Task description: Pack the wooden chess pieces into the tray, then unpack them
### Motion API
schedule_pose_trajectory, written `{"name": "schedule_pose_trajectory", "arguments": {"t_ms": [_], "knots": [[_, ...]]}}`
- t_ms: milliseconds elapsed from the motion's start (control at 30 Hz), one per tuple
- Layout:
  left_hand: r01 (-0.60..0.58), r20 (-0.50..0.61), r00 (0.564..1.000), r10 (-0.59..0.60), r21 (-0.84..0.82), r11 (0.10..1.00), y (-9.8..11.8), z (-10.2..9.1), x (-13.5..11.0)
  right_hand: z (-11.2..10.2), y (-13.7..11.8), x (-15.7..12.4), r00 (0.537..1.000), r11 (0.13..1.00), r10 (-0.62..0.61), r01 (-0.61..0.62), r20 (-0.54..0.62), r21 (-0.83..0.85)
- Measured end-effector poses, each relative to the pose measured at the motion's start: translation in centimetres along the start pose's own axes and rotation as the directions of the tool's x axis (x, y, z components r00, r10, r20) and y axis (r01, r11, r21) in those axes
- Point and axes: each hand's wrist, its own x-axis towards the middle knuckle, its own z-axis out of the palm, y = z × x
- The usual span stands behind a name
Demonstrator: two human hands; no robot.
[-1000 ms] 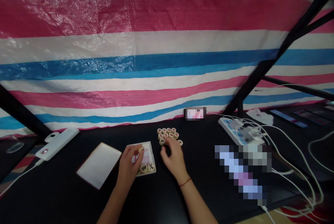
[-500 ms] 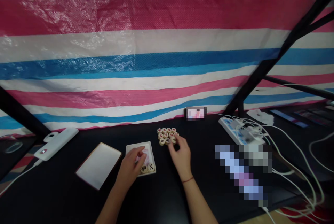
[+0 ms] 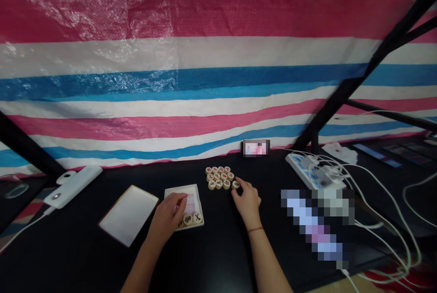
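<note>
My right hand [image 3: 246, 198] pinches a xiangqi piece [image 3: 235, 185] at the right end of the nearest row of pieces. Beside it, round pale xiangqi pieces [image 3: 217, 177] stand in three rows, with red characters behind and black ones in front. My left hand [image 3: 170, 213] hovers over the left part of an open white box [image 3: 197, 192], thumb and fingertips drawn together; anything between them is hidden. Several black-marked pieces [image 3: 187, 219] lie along the box's near side, one partly behind my left hand. A printed paper shows on the box bottom.
A box lid [image 3: 129, 215] lies left of the box. Farther left is a white power strip [image 3: 74, 187]. To the right are another power strip [image 3: 300, 170] with tangled white cables and a blurred long object [image 3: 314, 227]. A small propped screen [image 3: 256, 147] stands by the striped sheet [image 3: 205, 83].
My right hand has moved right, from the third piece of the front row to a fourth beside it. My left hand has drawn slightly left, its thumb and fingers closer together.
</note>
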Motion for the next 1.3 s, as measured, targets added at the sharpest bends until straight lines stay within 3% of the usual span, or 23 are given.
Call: {"name": "schedule_pose_trajectory", "arguments": {"t_ms": [233,333,433,600,667,733,800,867,933,1067,1133,1300], "knots": [[-0.064,-0.049,0.996,0.069,0.094,0.994,-0.9,0.2,0.0,0.2,0.4,0.1,1.000,0.999,0.011,-0.010,-0.025,0.041],[-0.095,-0.143,0.982,0.120,0.168,0.981,-2.2,0.4,0.1,0.3,0.4,0.1,0.999,1.000,-0.007,0.008,-0.031,0.025],[-0.036,-0.235,0.966,0.108,0.292,0.956,-3.5,0.3,0.1,0.5,0.3,0.1,0.999,1.000,-0.012,0.013,-0.037,0.029],[0.292,-0.277,0.945,-0.172,0.487,0.823,-3.9,-0.8,0.1,0.4,0.5,0.2,1.000,0.997,-0.008,0.010,-0.030,0.072],[0.390,-0.249,0.920,-0.302,0.518,0.761,-3.4,-1.2,0.2,0.1,0.4,0.1,0.995,0.993,-0.028,0.039,-0.094,0.115],[0.427,-0.204,0.903,-0.379,0.529,0.733,-2.9,-1.5,0.3,-0.2,-0.3,-0.2,0.974,0.972,-0.106,0.143,-0.198,0.186],[0.426,-0.169,0.900,-0.402,0.535,0.730,-2.5,-1.6,0.4,-0.4,-1.5,-0.9,0.943,0.905,-0.238,0.302,-0.232,0.299],[0.420,-0.148,0.901,-0.408,0.533,0.734,-2.3,-1.6,0.4,-0.3,-3.1,-1.8,0.913,0.800,-0.385,0.404,-0.137,0.443],[0.425,-0.140,0.898,-0.417,0.524,0.738,-2.3,-1.5,0.4,0.2,-4.6,-2.8,0.865,0.734,-0.502,0.408,0.029,0.543],[0.409,-0.119,0.905,-0.409,0.514,0.754,-2.4,-1.4,0.4,1.6,-6.3,-4.0,0.727,0.719,-0.645,0.472,0.236,0.511],[0.404,-0.102,0.905,-0.414,0.515,0.756,-2.4,-1.4,0.4,2.1,-6.5,-4.1,0.714,0.732,-0.654,0.516,0.248,0.444],[0.405,-0.072,0.899,-0.432,0.513,0.757,-2.3,-1.7,0.6,2.2,-5.8,-3.6,0.762,0.772,-0.614,0.524,0.208,0.361]]}}
